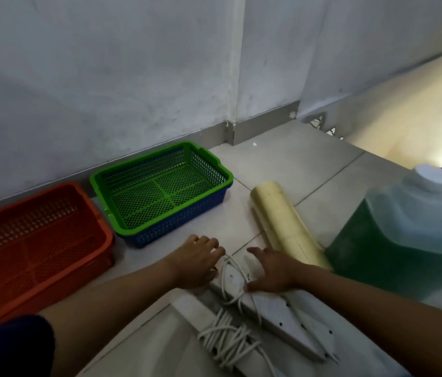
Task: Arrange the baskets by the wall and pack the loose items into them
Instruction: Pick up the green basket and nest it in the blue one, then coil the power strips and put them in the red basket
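an orange basket [37,240] and a green basket [160,191] nested in a blue basket [176,227] are set along the wall [105,77], with bare floor [282,164] beyond. a white power strip [282,311] is flanked by the left hand [198,262] and right hand [274,270], both spread and gripping nothing; its long axis is angled toward the near right.

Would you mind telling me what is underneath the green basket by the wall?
The green basket sits nested inside a blue basket, whose wall shows below the green rim. The blue one's floor is covered, so anything lying between them cannot be seen.
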